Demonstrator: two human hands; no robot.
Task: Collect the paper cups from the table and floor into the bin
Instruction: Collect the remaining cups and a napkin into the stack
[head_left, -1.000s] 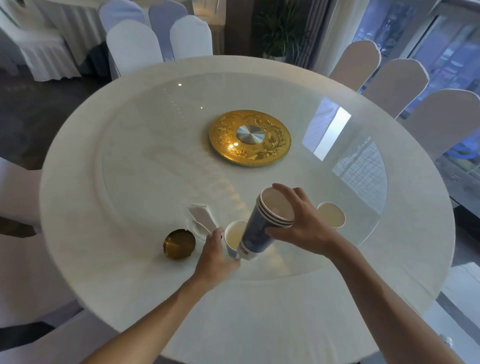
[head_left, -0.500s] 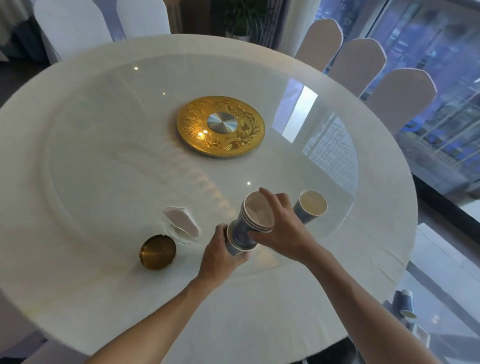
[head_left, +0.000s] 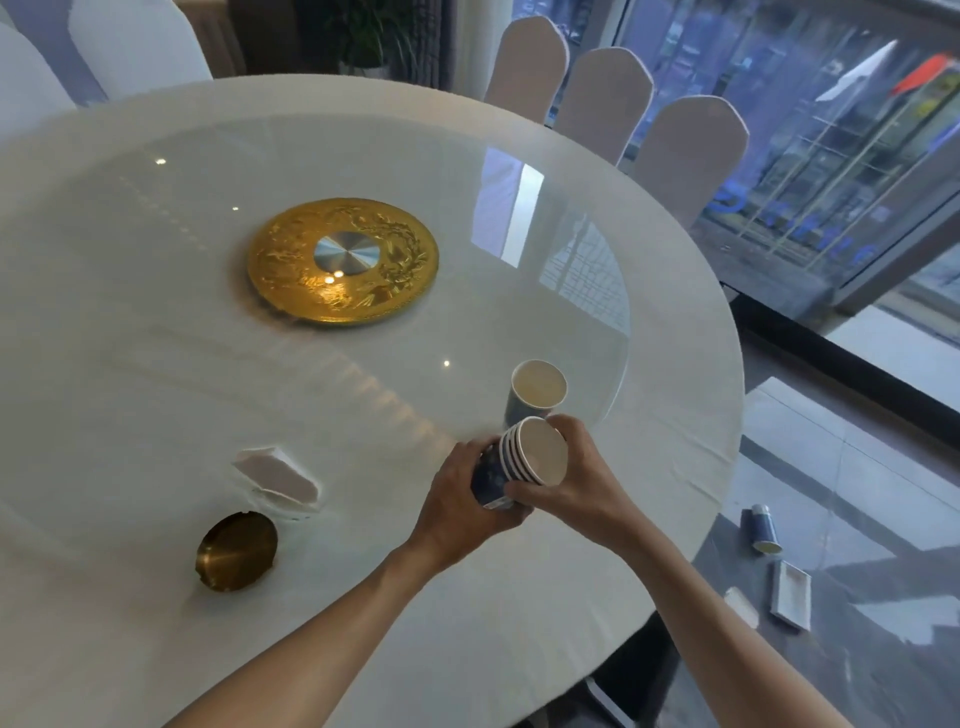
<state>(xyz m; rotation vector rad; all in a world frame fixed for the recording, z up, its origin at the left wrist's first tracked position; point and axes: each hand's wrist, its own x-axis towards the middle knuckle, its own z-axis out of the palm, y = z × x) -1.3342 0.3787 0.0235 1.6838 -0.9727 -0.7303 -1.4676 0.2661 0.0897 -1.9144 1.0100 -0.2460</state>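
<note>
Blue paper cups, nested into a tilted stack (head_left: 524, 460), sit clasped between both hands above the table's (head_left: 519, 597) near edge: left hand (head_left: 457, 506) wrapped round the base, right hand (head_left: 576, 483) gripping the rims. A lone cup (head_left: 535, 392) stands just beyond at 12 o'clock. Another cup (head_left: 762, 530) lies on the floor at 3 o'clock.
</note>
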